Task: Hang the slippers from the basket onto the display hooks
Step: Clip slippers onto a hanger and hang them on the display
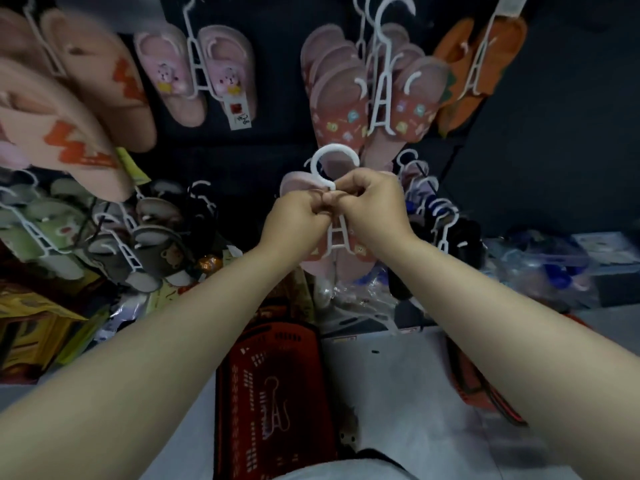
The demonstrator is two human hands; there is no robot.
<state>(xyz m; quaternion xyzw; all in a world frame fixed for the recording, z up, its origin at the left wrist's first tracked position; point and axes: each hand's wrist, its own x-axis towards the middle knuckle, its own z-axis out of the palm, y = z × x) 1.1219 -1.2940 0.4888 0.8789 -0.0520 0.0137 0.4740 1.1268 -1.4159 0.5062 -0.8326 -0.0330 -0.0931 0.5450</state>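
Slippers hang all along the display wall. At its left edge there's a peach pair w/ orange zigzags [86, 98], blurred, then a pink bear pair [194, 74] further in. Down on the floor, btwn the forearms, is the red basket [242, 393], w/ a spare hanger shape [276, 407] showing in it.

Left hand [294, 216] is curled tight, fingertips pinching the neck of the white hanger [329, 150] just under its hook. The pink-red slippers [353, 268] clipped to it hang below both fists, in front of the wall's middle, not yet on any hook. Right hand [374, 202] pinches the same neck from the other side, fingers closed on it. Above, a matching red patterned pair [346, 112] already hangs. An orange pair [485, 64] fills the wall's top right corner.

Step in hand is prob. turning the hook the right way before lifting. To do it well:
- Keep one hand steady on the neck and twist w/ the other, so the hook's open side faces the rail.
- Lift by the neck, not the shoes, so the pair doesn't slide off its prongs.
- The display hooks themselves can't be made out here, so aim beside the matching pair.
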